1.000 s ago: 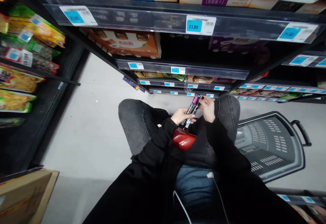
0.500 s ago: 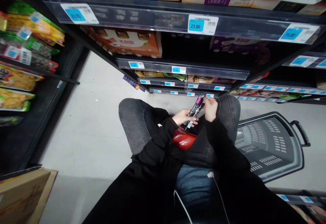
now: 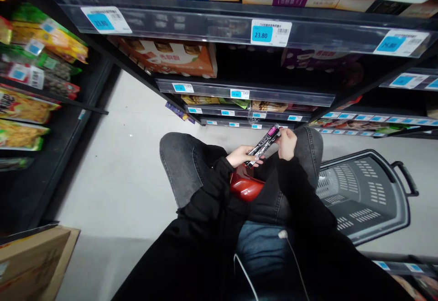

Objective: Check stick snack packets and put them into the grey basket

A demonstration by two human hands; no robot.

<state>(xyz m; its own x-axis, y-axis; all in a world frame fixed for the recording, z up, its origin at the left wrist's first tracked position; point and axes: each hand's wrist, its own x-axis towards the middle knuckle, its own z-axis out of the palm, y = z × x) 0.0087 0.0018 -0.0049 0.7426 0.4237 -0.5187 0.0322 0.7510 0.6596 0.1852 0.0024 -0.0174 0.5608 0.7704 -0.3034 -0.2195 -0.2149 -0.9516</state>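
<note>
Left hand [image 3: 240, 155]: grip closed on lower end of snack packet [image 3: 263, 145].
Right hand [image 3: 286, 137]: grip pinched packet's upper end.
Basket [image 3: 362, 196]: beside right grip.

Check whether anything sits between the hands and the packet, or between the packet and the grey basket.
Nothing does. The left hand and right hand grip the packet directly; the grey basket beside the right knee lies open.

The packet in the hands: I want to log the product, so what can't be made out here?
Head view:
- Packet: print too small to read.
- Its lower end: hidden by left hand.
- Its top: partly hidden by right hand.
- Red thing: half hidden by sleeves.
</note>
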